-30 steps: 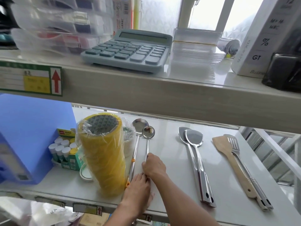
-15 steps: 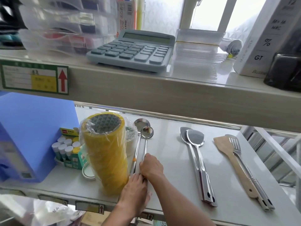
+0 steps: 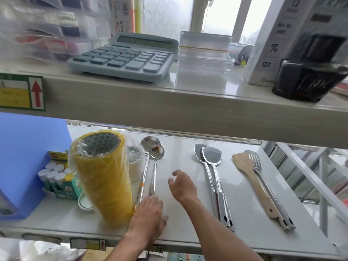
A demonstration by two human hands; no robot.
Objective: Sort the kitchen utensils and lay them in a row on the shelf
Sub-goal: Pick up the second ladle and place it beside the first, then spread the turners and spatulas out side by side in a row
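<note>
In the head view, the lower shelf [image 3: 180, 219] carries the utensils in a row. Taking the yellow tape stack [image 3: 102, 176] as landmark: just right of it lie two steel ladles [image 3: 150, 166] side by side, bowls away from the viewer. Farther right lie two steel spatulas [image 3: 212, 174], overlapping, and farthest right a wooden spatula [image 3: 252, 185] touching a slotted steel turner [image 3: 263, 187]. The left hand [image 3: 148, 213] lies palm down, fingers together, over the near ends of the ladle handles, just right of the tape stack's base; whether it grips them cannot be told. The right hand [image 3: 182, 187] hovers between ladles and steel spatulas, fingers spread and curled, holding nothing.
</note>
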